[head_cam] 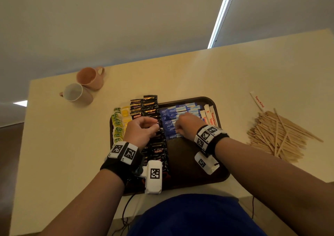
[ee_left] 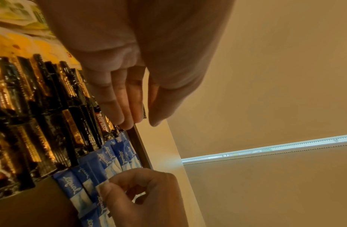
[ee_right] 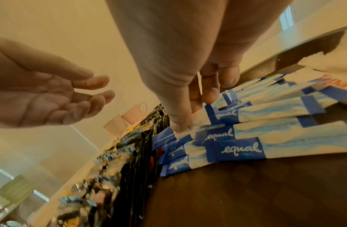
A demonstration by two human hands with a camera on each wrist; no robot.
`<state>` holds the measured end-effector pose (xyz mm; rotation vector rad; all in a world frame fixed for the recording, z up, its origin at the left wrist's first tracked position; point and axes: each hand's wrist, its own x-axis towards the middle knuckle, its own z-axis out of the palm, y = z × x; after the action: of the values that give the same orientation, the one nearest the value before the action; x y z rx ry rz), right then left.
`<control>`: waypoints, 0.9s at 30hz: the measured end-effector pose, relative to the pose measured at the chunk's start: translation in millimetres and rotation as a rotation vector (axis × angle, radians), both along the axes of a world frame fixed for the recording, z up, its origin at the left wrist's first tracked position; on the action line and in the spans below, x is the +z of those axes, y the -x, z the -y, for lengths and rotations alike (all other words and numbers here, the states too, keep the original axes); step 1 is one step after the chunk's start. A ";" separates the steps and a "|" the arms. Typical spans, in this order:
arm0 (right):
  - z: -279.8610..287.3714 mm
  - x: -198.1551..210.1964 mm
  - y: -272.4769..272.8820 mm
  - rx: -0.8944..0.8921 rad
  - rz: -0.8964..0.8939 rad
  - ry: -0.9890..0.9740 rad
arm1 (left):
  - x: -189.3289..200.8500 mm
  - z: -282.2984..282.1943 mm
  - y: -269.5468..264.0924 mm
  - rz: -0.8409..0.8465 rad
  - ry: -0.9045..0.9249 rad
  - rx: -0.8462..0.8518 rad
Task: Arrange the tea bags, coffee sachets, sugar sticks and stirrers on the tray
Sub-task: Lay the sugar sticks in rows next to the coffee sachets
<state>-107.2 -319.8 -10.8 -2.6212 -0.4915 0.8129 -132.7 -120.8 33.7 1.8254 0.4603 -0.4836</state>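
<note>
Cream tabletop runs out from the person's blue-clad lap to a pale wall, and nearest the body sits a dark brown tray with its near right part bare. Over it both forearms reach in, each wrist strapped with black bands and white marker blocks. Her left hand hovers above the black coffee sachets, fingers loosely curved; from the right wrist view the palm looks empty, though a thin dark edge shows between thumb and finger in the left wrist view, so I cannot tell whether it holds one. Her right hand is bent down onto the blue and white sugar sticks, thumb and fingertips pinching the end of one in the fanned row. Beyond the hands, green and yellow tea bags line the tray's left edge, the sachets run past its far rim, and white paper-wrapped stirrers lie at its far right. Well off to the right rests a loose heap of bare wooden stirrers, with one wrapped stirrer just behind. Farthest left stand two pink mugs, touching.
</note>
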 end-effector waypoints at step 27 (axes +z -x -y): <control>21.7 19.0 2.8 -0.158 0.049 -0.199 | -7.8 7.8 -10.7 -0.020 -0.204 -0.218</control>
<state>-109.9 -341.5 8.1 -2.4641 -0.3526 0.6176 -122.1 -128.7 25.8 2.0817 0.3346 -0.6231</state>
